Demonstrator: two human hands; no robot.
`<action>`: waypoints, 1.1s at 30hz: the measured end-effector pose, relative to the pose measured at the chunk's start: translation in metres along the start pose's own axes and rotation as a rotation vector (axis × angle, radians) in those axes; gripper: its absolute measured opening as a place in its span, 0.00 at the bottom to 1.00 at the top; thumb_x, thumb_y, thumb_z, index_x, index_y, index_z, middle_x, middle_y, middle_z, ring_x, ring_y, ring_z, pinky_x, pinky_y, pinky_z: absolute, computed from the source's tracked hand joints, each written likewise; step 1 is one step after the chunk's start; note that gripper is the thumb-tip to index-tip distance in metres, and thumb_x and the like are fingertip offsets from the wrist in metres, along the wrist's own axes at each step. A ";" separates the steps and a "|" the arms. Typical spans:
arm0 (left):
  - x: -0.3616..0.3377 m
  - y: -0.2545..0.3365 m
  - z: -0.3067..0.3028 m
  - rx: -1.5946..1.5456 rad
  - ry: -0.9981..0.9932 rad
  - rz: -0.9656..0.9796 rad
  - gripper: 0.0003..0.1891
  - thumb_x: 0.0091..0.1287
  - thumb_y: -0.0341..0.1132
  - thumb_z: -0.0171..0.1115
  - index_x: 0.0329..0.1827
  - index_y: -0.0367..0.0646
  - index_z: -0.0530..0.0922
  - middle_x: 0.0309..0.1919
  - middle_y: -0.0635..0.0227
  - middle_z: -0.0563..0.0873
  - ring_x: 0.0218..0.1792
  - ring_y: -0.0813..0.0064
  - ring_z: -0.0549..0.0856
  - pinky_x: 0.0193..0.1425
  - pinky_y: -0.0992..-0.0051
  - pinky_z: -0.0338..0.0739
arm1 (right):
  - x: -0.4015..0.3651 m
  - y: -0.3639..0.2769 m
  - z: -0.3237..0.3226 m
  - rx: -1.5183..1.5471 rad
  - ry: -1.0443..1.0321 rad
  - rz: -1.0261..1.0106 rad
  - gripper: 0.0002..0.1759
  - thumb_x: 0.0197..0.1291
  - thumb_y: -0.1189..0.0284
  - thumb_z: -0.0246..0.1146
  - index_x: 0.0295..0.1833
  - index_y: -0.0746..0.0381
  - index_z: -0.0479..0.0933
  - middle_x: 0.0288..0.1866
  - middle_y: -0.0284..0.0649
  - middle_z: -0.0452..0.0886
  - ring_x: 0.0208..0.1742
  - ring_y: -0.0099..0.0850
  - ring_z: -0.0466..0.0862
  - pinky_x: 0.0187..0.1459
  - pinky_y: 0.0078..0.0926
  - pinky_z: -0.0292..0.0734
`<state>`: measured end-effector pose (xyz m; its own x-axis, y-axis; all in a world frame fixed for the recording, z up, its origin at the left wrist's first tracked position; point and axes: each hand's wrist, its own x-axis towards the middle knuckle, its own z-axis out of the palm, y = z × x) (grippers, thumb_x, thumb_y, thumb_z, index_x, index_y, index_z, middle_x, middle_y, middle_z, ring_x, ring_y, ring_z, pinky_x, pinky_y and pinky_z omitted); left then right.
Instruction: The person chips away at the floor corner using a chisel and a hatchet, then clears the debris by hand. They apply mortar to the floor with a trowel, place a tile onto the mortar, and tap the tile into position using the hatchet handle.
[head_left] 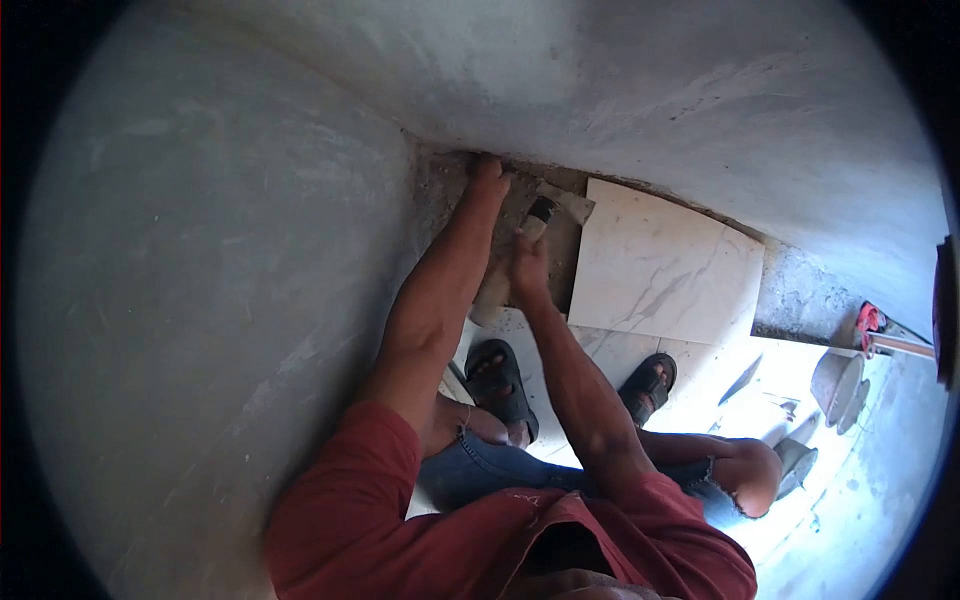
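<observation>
My right hand (pixel 530 265) is closed around the pale handle of a scraper-like hand tool (pixel 567 202). It has a black collar and a flat grey blade, which reaches the edge of a large white marbled tile (pixel 665 265). Further in, by the corner where the walls meet, my left hand (pixel 487 172) is down at the wall base with its fingers curled. Whatever those fingers hold, if anything, is hidden. Rough grey-brown bedding (pixel 445 190) shows on the floor around both hands.
Grey plastered walls stand at the left (pixel 220 250) and ahead (pixel 600 90). My sandalled feet rest on paler tiles, the left sandal (pixel 500 385) nearer the corner. Grey bowl-like pans (pixel 837 385) and a red item (pixel 870 325) lie to the right in bright light.
</observation>
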<state>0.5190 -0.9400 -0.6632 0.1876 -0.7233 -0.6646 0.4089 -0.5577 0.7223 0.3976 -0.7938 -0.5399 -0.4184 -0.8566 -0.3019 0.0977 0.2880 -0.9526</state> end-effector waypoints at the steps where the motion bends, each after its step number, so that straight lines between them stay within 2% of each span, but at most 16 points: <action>1: -0.005 0.008 0.003 -0.012 -0.006 -0.019 0.30 0.55 0.44 0.61 0.59 0.42 0.64 0.59 0.59 0.66 0.60 0.63 0.66 0.62 0.72 0.62 | 0.002 -0.006 -0.009 0.071 -0.156 0.228 0.14 0.60 0.66 0.51 0.47 0.62 0.65 0.31 0.41 0.72 0.28 0.30 0.74 0.31 0.27 0.71; 3: 0.001 0.004 -0.002 0.237 -0.015 0.046 0.31 0.55 0.45 0.61 0.59 0.42 0.64 0.59 0.59 0.66 0.60 0.63 0.65 0.62 0.72 0.62 | 0.001 -0.020 -0.011 0.129 -0.325 0.465 0.15 0.60 0.66 0.51 0.48 0.63 0.65 0.34 0.42 0.72 0.32 0.31 0.74 0.36 0.28 0.71; 5: 0.011 -0.007 -0.012 1.120 -0.024 0.263 0.31 0.54 0.45 0.61 0.59 0.41 0.64 0.60 0.58 0.65 0.60 0.63 0.65 0.62 0.72 0.62 | -0.005 -0.032 -0.004 0.462 0.211 0.329 0.15 0.60 0.62 0.52 0.43 0.62 0.64 0.33 0.41 0.71 0.29 0.31 0.74 0.34 0.29 0.72; 6: 0.020 -0.012 -0.017 1.390 -0.033 0.285 0.31 0.54 0.46 0.61 0.59 0.41 0.64 0.60 0.58 0.65 0.60 0.62 0.65 0.62 0.72 0.62 | -0.001 -0.006 0.005 0.469 0.214 0.327 0.15 0.60 0.62 0.52 0.43 0.62 0.64 0.33 0.41 0.71 0.29 0.31 0.74 0.34 0.29 0.72; 7: 0.009 -0.007 -0.011 1.132 -0.021 0.262 0.31 0.55 0.45 0.61 0.60 0.41 0.64 0.60 0.59 0.65 0.60 0.63 0.65 0.62 0.71 0.62 | 0.005 0.041 0.013 -0.042 0.181 -0.208 0.12 0.60 0.63 0.52 0.41 0.61 0.65 0.29 0.39 0.71 0.25 0.29 0.74 0.29 0.27 0.71; 9: -0.010 0.008 0.001 0.181 -0.024 -0.008 0.31 0.56 0.44 0.60 0.60 0.41 0.63 0.60 0.59 0.65 0.60 0.63 0.65 0.61 0.71 0.62 | 0.008 0.022 0.010 -0.566 0.153 -0.733 0.10 0.60 0.65 0.52 0.39 0.61 0.66 0.26 0.37 0.72 0.21 0.27 0.73 0.23 0.24 0.71; 11: -0.018 0.018 0.003 0.195 -0.036 0.006 0.30 0.56 0.44 0.59 0.60 0.41 0.62 0.60 0.59 0.65 0.60 0.63 0.65 0.61 0.71 0.62 | 0.007 -0.023 -0.009 0.174 -0.357 0.424 0.11 0.60 0.64 0.51 0.35 0.61 0.66 0.27 0.39 0.71 0.24 0.28 0.74 0.26 0.25 0.71; 15: -0.030 0.023 0.001 1.509 0.011 0.323 0.29 0.58 0.42 0.57 0.61 0.41 0.60 0.60 0.60 0.64 0.60 0.64 0.65 0.61 0.70 0.62 | 0.001 -0.033 0.001 0.551 0.298 0.223 0.15 0.60 0.63 0.52 0.41 0.64 0.62 0.25 0.42 0.72 0.23 0.32 0.75 0.29 0.28 0.72; 18: -0.021 0.018 0.005 -0.019 0.004 -0.128 0.28 0.61 0.37 0.54 0.63 0.41 0.57 0.60 0.61 0.63 0.60 0.65 0.64 0.60 0.68 0.63 | 0.005 0.034 0.018 -0.230 0.229 -0.325 0.14 0.60 0.62 0.51 0.39 0.63 0.62 0.25 0.41 0.71 0.24 0.31 0.74 0.28 0.28 0.72; 20: -0.016 0.027 0.008 0.210 0.006 -0.005 0.27 0.60 0.36 0.54 0.62 0.41 0.58 0.59 0.61 0.65 0.59 0.65 0.66 0.59 0.68 0.64 | 0.011 0.023 -0.002 -0.295 -0.144 -0.088 0.14 0.60 0.61 0.50 0.38 0.62 0.62 0.24 0.40 0.71 0.24 0.30 0.74 0.27 0.28 0.72; 21: -0.017 0.025 0.009 0.419 0.021 0.104 0.26 0.60 0.34 0.55 0.60 0.41 0.60 0.58 0.61 0.66 0.57 0.65 0.67 0.58 0.68 0.65 | 0.010 -0.011 -0.014 0.153 -0.384 0.428 0.15 0.61 0.60 0.49 0.38 0.62 0.61 0.24 0.41 0.71 0.26 0.30 0.74 0.29 0.28 0.71; 25: -0.023 0.008 0.001 1.099 0.083 0.451 0.22 0.58 0.31 0.57 0.57 0.41 0.65 0.54 0.61 0.71 0.54 0.66 0.70 0.55 0.69 0.67 | 0.006 -0.019 0.003 0.433 0.299 0.282 0.13 0.60 0.63 0.51 0.40 0.63 0.63 0.26 0.40 0.72 0.25 0.31 0.74 0.28 0.30 0.72; 29: -0.026 0.021 0.009 0.209 -0.050 0.100 0.23 0.59 0.30 0.55 0.58 0.40 0.63 0.55 0.61 0.69 0.55 0.66 0.69 0.56 0.69 0.67 | 0.004 0.013 0.012 -0.052 -0.264 -0.137 0.12 0.60 0.64 0.51 0.38 0.63 0.63 0.27 0.41 0.72 0.26 0.31 0.74 0.30 0.30 0.72; 30: -0.026 0.023 0.008 0.132 -0.055 0.063 0.23 0.59 0.30 0.55 0.58 0.40 0.62 0.55 0.60 0.68 0.55 0.66 0.68 0.56 0.69 0.67 | 0.007 -0.006 -0.006 0.094 -0.270 0.140 0.12 0.60 0.65 0.51 0.38 0.63 0.63 0.28 0.41 0.72 0.27 0.32 0.74 0.32 0.31 0.72; 31: -0.023 0.021 0.006 0.302 -0.055 0.130 0.23 0.59 0.30 0.55 0.59 0.40 0.62 0.55 0.60 0.68 0.56 0.66 0.68 0.56 0.69 0.67 | 0.008 -0.019 -0.015 0.232 -0.276 0.421 0.11 0.60 0.65 0.51 0.39 0.63 0.63 0.29 0.42 0.72 0.28 0.32 0.74 0.34 0.32 0.72; 33: -0.018 0.010 0.000 0.929 -0.026 0.359 0.24 0.60 0.30 0.54 0.59 0.40 0.61 0.55 0.60 0.67 0.56 0.67 0.67 0.57 0.68 0.66 | 0.005 -0.016 -0.006 0.383 -0.017 0.384 0.11 0.59 0.67 0.51 0.39 0.63 0.63 0.29 0.42 0.72 0.27 0.32 0.74 0.32 0.31 0.72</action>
<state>0.5193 -0.9327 -0.6439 0.1386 -0.9140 -0.3813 -0.5318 -0.3935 0.7499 0.3888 -0.8008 -0.5257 -0.2735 -0.7280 -0.6287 0.5640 0.4081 -0.7179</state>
